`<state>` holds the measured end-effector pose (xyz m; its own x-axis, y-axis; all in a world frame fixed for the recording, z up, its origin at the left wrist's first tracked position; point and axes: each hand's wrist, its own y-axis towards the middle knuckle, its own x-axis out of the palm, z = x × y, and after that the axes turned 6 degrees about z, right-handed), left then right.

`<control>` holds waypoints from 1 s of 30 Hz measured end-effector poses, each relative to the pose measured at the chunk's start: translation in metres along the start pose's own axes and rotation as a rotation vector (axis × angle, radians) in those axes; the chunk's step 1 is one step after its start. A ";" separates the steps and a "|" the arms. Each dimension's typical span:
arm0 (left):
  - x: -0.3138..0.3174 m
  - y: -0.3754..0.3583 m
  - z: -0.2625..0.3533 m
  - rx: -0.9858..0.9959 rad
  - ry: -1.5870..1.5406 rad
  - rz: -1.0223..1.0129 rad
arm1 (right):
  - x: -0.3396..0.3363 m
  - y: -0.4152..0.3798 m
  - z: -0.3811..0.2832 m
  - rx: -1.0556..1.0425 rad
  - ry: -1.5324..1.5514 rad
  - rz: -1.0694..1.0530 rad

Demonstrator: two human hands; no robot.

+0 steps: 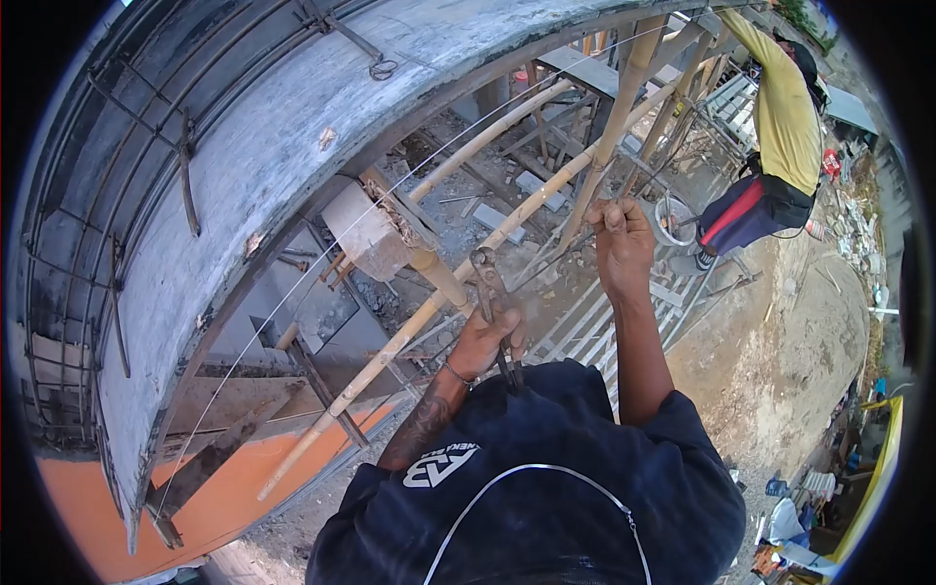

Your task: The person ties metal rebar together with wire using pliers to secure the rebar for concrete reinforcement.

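Note:
My left hand (pixel 482 343) is closed around the handles of a pair of pincers (pixel 487 273). Their rounded metal head points up and away from my chest, and the handle ends reach down toward my dark shirt. To the right, my right hand (pixel 624 239) is raised with its fingers curled and pinched together. Whatever it pinches is too small to make out. Both hands are in the air, apart from each other, in front of a long bamboo pole (pixel 419 317).
A curved concrete edge (pixel 283 136) with rebar (pixel 146 127) sweeps along the left. A taut white string (pixel 336 239) crosses in front of it. Bamboo props (pixel 624 107) and rubble lie beyond and below. A co-worker in a yellow shirt (pixel 788 127) stands at upper right near a bucket (pixel 673 219).

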<state>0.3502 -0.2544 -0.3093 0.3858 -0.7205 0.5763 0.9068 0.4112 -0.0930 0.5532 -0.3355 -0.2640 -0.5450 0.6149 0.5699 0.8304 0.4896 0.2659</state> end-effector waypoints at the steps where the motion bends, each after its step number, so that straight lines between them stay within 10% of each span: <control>1: -0.002 -0.001 0.001 0.002 -0.001 0.006 | 0.000 0.002 0.000 0.004 0.002 -0.004; 16: -0.005 -0.003 0.002 0.036 -0.025 0.197 | -0.014 -0.003 0.006 0.047 0.062 0.192; 30: 0.013 0.018 -0.002 0.101 0.286 0.326 | -0.030 -0.074 0.059 0.689 0.412 0.482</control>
<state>0.3723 -0.2579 -0.3053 0.6932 -0.6637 0.2810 0.7143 0.6846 -0.1451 0.5015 -0.3536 -0.3468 0.0334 0.6440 0.7643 0.6327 0.5783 -0.5150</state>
